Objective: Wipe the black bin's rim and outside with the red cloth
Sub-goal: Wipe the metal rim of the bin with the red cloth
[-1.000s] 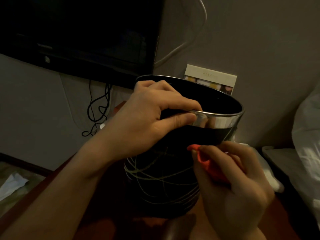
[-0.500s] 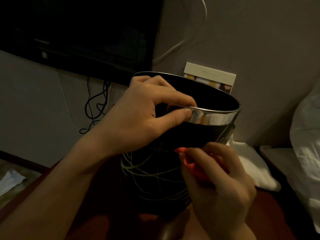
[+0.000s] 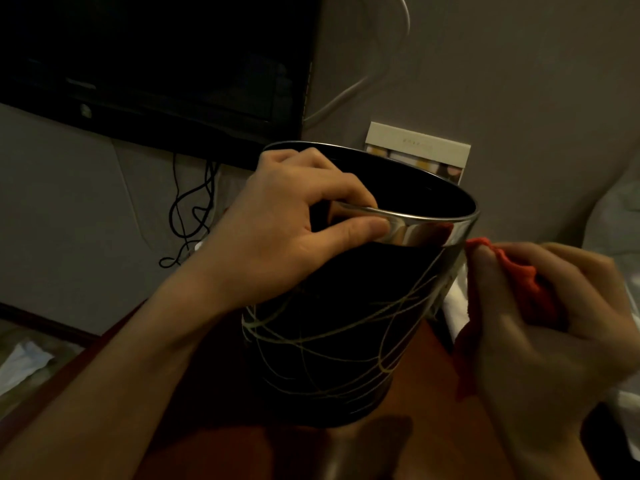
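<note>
The black bin (image 3: 332, 327) stands on a reddish-brown surface, tilted a little to the right. It has pale line patterns and a shiny silver rim band. My left hand (image 3: 277, 237) grips the near-left rim, thumb outside on the silver band and fingers curled over into the bin. My right hand (image 3: 540, 334) holds the bunched red cloth (image 3: 519, 282) at the bin's right side. The cloth's tip sits right by the silver rim band at its right edge.
A dark television (image 3: 156, 64) hangs on the wall behind, with black cables (image 3: 194, 209) dangling below and a white cable above. A pale card box (image 3: 419, 152) leans on the wall behind the bin. White bedding (image 3: 616, 209) lies at the right; crumpled paper (image 3: 27, 358) lies on the floor at the left.
My right hand has carried the red cloth from the bin's front, below the rim band, round to its right side. The left hand keeps its grip on the rim.
</note>
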`<state>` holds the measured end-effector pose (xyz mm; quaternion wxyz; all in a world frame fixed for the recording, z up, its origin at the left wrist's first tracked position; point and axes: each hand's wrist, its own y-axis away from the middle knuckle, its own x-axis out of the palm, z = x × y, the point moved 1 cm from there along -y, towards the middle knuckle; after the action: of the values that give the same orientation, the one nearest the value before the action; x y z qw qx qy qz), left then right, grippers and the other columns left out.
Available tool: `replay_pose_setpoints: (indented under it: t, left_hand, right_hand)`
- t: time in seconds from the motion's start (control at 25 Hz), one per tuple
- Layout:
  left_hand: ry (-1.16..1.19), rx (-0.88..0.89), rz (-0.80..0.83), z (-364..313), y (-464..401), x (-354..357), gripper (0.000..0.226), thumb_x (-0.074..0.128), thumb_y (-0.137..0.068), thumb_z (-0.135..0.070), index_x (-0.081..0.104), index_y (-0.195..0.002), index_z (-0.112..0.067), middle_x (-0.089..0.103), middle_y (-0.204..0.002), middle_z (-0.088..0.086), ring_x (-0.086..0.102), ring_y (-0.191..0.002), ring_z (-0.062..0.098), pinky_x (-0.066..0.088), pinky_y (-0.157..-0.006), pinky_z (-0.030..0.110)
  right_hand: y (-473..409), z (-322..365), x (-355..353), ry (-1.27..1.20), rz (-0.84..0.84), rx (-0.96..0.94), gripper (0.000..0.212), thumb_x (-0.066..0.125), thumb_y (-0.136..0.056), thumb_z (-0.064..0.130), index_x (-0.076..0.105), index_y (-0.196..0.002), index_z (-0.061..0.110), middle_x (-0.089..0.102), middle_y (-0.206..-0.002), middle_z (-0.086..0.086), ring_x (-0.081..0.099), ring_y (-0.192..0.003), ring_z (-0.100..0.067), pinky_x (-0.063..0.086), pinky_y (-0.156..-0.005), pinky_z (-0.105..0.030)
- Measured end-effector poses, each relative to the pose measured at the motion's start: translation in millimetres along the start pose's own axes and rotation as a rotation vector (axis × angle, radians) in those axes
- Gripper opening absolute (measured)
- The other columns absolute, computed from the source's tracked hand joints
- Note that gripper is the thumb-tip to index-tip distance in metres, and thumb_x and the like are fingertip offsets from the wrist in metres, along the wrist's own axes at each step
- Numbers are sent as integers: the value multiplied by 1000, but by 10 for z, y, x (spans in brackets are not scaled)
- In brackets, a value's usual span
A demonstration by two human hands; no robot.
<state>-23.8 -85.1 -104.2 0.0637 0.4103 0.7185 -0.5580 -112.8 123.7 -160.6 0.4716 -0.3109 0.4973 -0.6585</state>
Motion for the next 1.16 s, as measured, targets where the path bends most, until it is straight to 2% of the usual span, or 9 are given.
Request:
replay_pose_setpoints:
  t: [0.16, 0.32, 0.48, 0.6, 0.72, 0.84, 1.0, 1.16]
  left_hand:
    - [5, -4, 26, 0, -2, -16, 11, 54, -79, -57, 58, -87, -51, 56, -93, -21, 48, -103, 5, 28, -91, 16]
    - [7, -2, 26, 11, 2, -15, 12, 54, -79, -57, 58, -88, -51, 57, -94, -20, 48, -103, 4, 28, -92, 16]
    - [8, -4, 15, 13, -6, -8, 13, 56, -79, -57, 60, -89, -49, 58, -94, -17, 50, -103, 8, 31, -91, 20]
    - [16, 6, 10, 16, -7, -5, 12, 56, -80, -56, 59, -90, -50, 58, -93, -18, 50, -102, 7, 30, -93, 21]
    - [20, 18, 7, 15, -4, -4, 11, 55, -80, -55, 58, -89, -50, 58, -92, -18, 50, -101, 4, 28, -93, 16]
    - [13, 22, 2, 13, -10, -3, 11, 57, -80, -54, 59, -90, -49, 59, -92, -17, 52, -101, 7, 29, -94, 20]
    - [10, 16, -3, 3, -1, -5, 12, 57, -81, -54, 60, -91, -48, 58, -92, -19, 50, -101, 5, 28, -94, 18]
    - [-74, 44, -12, -82, 12, 38, 17, 52, -84, -51, 61, -95, -41, 58, -89, -18, 47, -97, 0, 25, -95, 21]
  right_hand:
    - [45, 31, 50, -12, 67, -29, 14, 76, -95, 21, 73, -107, 13, 61, -99, -6, 54, -85, -2, 41, -81, -8]
    - [120, 60, 122, -80, 117, -34, 13, 75, -94, 21, 70, -106, 18, 61, -98, 0, 58, -85, -2, 42, -80, -9]
    - [73, 29, 97, -123, 85, 64, 11, 73, -94, 25, 70, -104, 20, 61, -95, 5, 58, -91, 7, 42, -79, -8]
    - [101, 65, 119, -137, 93, 51, 11, 73, -94, 24, 70, -103, 19, 62, -95, 0, 59, -91, 5, 43, -79, -9]
    - [98, 57, 109, -134, 95, 53, 10, 74, -94, 23, 70, -103, 20, 61, -95, 4, 59, -90, 6, 43, -79, -9]
    - [68, 33, 101, -127, 72, 106, 8, 72, -95, 25, 69, -102, 21, 61, -94, 2, 57, -90, 9, 42, -78, -7]
    - [102, 97, 143, -113, 87, 41, 12, 71, -96, 25, 71, -104, 17, 62, -96, -1, 61, -91, 0, 42, -79, -8]
    - [103, 57, 126, -139, 70, 91, 11, 72, -97, 29, 71, -103, 20, 62, -96, 2, 61, -89, 1, 43, -78, -10]
